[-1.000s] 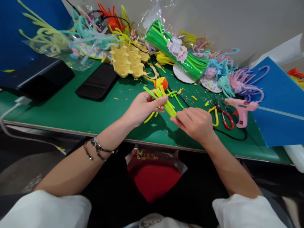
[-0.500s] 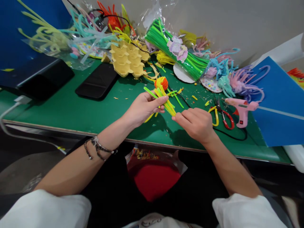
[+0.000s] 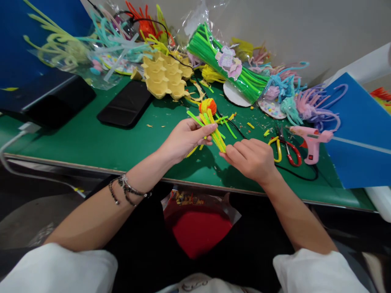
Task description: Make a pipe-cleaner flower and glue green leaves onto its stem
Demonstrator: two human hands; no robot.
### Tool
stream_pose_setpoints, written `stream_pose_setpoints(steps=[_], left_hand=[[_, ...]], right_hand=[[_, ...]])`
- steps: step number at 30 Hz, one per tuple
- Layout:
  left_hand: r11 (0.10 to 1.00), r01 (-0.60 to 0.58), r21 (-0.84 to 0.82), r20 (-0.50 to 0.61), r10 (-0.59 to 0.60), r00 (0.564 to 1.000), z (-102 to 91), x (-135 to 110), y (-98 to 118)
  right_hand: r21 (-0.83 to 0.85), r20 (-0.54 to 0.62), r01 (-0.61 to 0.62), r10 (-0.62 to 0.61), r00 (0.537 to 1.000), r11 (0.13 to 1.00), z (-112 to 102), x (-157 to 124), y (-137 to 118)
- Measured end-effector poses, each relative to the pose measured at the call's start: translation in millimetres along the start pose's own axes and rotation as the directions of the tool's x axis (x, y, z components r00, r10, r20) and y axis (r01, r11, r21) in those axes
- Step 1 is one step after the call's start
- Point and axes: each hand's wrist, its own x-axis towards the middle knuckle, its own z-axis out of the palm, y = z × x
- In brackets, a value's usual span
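Over the table's front part, my left hand (image 3: 192,136) pinches a bundle of yellow and green pipe cleaners (image 3: 216,134) between thumb and fingers. An orange and yellow ball (image 3: 207,107) of pipe cleaner shows just beyond that thumb. Loose green and yellow ends stick out on both sides of the hand. My right hand (image 3: 252,158) is closed on the lower end of the same bundle; its fingertips hide the very tips. Red-handled scissors (image 3: 293,154) and yellow-handled pliers or cutters (image 3: 277,148) lie to the right of my right hand.
A pink glue gun (image 3: 312,142) rests at the right, beside a blue board (image 3: 357,138). Behind are a bag of green pipe cleaners (image 3: 226,65) and a yellow egg carton (image 3: 165,75). A phone (image 3: 125,105) and a black box (image 3: 49,97) occupy the left. Scraps litter the green table (image 3: 146,150).
Both hands keep their hold on the pipe cleaners and have hardly moved. The right hand's fingertips have shifted slightly down and left along the bundle's end.
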Motion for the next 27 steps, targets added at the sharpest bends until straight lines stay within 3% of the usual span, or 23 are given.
stream_pose_setpoints(steps=[13,27], left_hand=[[1.000,0.009,0.025,-0.007,-0.009,1.000,-0.8,0.0,-1.2],[1.000,0.014,0.027,-0.031,-0.013,0.999,1.2,-1.5,2.3]], right_hand=[[0.025,-0.012,0.026,-0.026,1.000,0.999,-0.5,0.0,0.4],[0.148,-0.039,-0.146,0.153,0.987,0.978,4.1,-3.5,-4.5]])
